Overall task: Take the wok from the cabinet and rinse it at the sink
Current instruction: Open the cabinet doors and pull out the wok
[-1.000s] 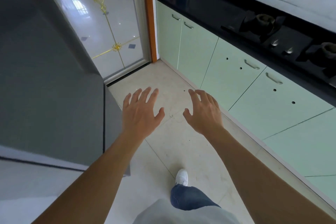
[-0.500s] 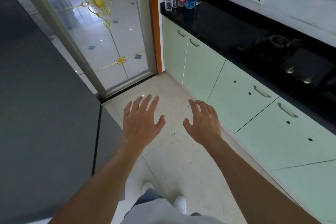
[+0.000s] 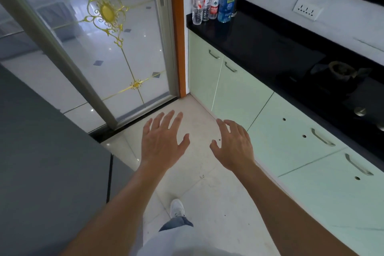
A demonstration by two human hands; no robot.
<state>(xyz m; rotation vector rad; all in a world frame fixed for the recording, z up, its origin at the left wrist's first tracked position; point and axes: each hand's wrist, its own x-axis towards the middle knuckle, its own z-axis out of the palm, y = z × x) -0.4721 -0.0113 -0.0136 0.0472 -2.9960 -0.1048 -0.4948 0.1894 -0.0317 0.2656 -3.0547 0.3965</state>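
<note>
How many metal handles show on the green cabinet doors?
4: far door, next door, third door, nearest door. More may lie outside the frame.

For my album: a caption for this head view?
Both hands, left and right, open and empty beside closed green cabinets.

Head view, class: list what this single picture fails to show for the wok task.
- Wok: not visible; every cabinet door is shut.
- Sink: nowhere in the head view.
- Stove: cut off by the right edge.
- Bottle labels: too small to read.
- Room behind the glass door: blurred by frosting.
- Left hand and right hand: open, empty.
</note>
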